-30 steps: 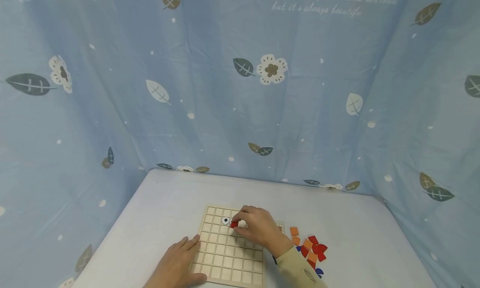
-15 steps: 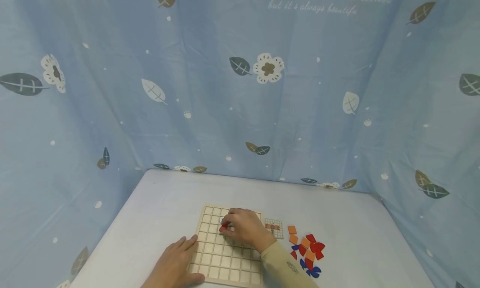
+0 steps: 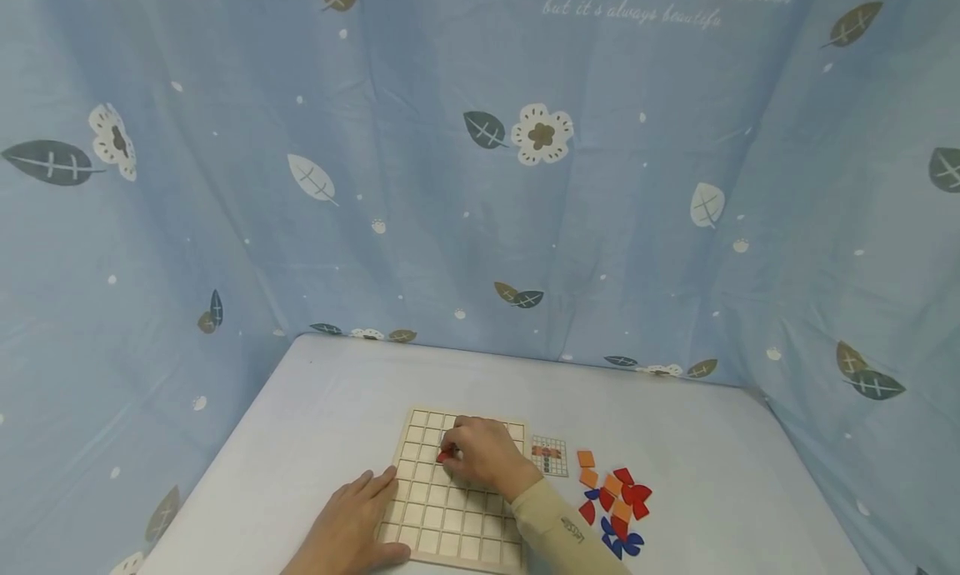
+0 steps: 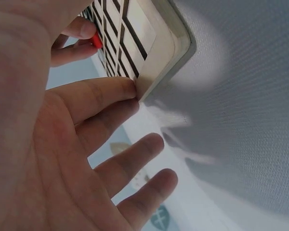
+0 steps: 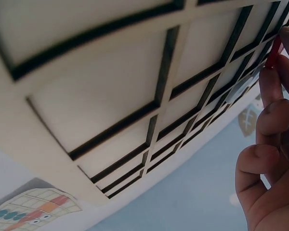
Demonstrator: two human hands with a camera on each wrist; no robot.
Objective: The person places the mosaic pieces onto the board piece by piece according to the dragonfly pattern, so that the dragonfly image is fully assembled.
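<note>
Right hand (image 3: 487, 458), shifted toward nine o'clock, pinches small red tile (image 3: 446, 456) over pale wooden grid board (image 3: 450, 525); left hand (image 3: 352, 529) rests flat, released, against board's edge.

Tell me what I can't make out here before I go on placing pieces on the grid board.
- Cell under the red piece: head view, the right hand covers it.
- Pattern card: head view, too small to read; right wrist view, cut off by the edge.
- Grid board far rows: hidden by the right hand.
- Left hand: head view, cut off at the bottom edge.
</note>
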